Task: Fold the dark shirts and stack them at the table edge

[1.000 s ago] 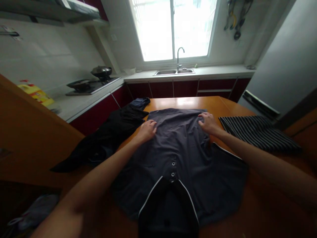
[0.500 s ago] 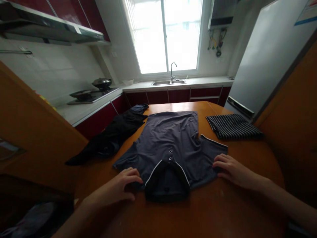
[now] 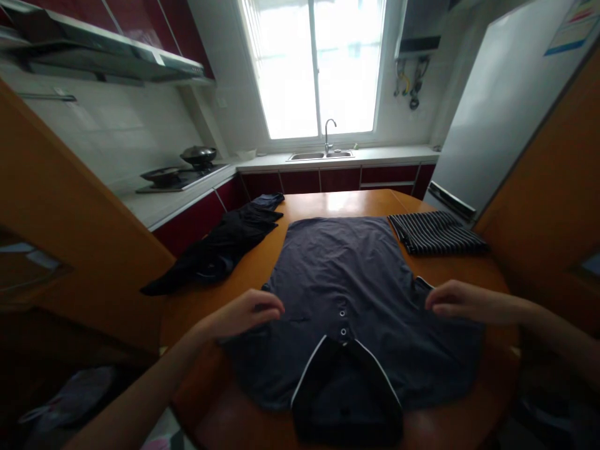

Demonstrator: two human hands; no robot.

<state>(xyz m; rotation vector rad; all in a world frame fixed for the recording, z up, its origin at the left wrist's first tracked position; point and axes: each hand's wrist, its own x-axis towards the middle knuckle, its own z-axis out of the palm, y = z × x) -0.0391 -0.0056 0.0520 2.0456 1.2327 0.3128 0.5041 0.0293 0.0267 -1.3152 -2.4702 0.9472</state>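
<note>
A dark grey polo shirt (image 3: pixel 337 269) lies spread face up, its black, white-edged collar (image 3: pixel 347 394) toward me and its hem at the far side. Two pale buttons show on the placket. My left hand (image 3: pixel 248 312) hovers over the left sleeve area, thumb and fingers apart with no cloth visible between them. Above the right sleeve, my right hand (image 3: pixel 454 301) has loosely bent fingers and no cloth visibly gripped; part of the white sleeve trim shows beside its fingertips.
On the wooden table (image 3: pixel 356 200), dark trousers (image 3: pixel 225 240) lie in a heap at the left. A folded black-and-white striped cloth (image 3: pixel 435 232) rests at the right. Beyond stand a counter with a sink (image 3: pixel 321 155), a stove with pans (image 3: pixel 199 155) and a fridge (image 3: pixel 506 106).
Both hands came from the lower body of the shirt back to the shoulder end, then moved slightly forward over the sleeves. The shirt now lies nearer me, its body spread wider.
</note>
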